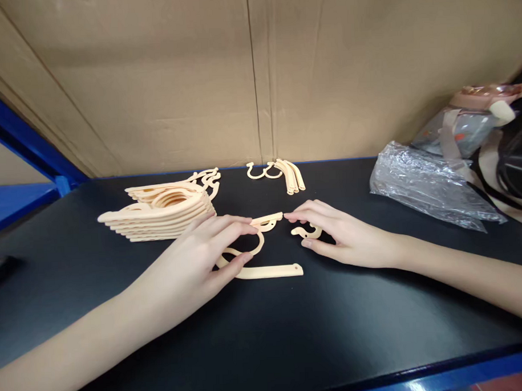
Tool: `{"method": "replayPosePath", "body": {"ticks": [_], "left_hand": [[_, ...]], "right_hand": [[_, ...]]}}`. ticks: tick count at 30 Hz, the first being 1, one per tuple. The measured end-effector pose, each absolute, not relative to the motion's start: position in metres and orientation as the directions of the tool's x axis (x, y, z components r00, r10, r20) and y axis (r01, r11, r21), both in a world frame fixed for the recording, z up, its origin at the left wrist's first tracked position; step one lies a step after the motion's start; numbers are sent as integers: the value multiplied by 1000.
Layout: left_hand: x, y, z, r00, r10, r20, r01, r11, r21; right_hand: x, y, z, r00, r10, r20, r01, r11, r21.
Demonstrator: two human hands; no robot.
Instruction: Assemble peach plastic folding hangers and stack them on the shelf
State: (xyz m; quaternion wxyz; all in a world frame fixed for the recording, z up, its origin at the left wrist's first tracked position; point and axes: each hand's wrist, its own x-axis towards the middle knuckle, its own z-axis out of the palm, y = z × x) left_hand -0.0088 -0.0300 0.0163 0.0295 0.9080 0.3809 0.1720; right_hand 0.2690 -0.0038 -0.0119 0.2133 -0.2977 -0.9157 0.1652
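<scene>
My left hand (203,249) has its fingers and thumb closed on cream plastic folding hanger parts. Among these, a flat hanger arm (272,271) with a hole at its end points right, and a shorter-looking arm (268,219) lies above it. A curved section (259,245) shows between my left fingertips. My right hand (339,232) is curled around a small cream hanger hook (307,232), thumb below it and fingers above. Its index fingertip is close to the end of the upper arm. Where the left palm covers the parts, the joint is hidden.
Left of my hands stands a stack of cream hanger pieces (159,216), with several loose hooks (211,179) behind it. At the back lie two more hooks (255,172) and several arms (291,176). Clear plastic wrap (419,184) and a bottle (447,135) sit right; cardboard (154,79) walls the back.
</scene>
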Motion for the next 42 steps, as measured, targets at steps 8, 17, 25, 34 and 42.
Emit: {"method": "replayPosePath", "body": {"ticks": [8,17,25,34,42], "left_hand": [[14,-39,16,802,558,214,560,-827,56],[19,-10,13,832,554,36,527,-808,263],[11,-7,-1,851,492,187,465,-869,169],[15,-11,0,860,409,306,419,-907,34],[16,-11,-1,841,418,343,425,-903,60]], "right_hand": [[284,1,0,-733,605,310,552,796,-249],[284,0,-5,-739,617,270,561,786,-259],[274,-13,0,-631,748,206,588,634,-502],[268,-19,-1,-710,667,225,567,731,-379],[265,-22,1,-721,645,254,565,759,-323]]}}
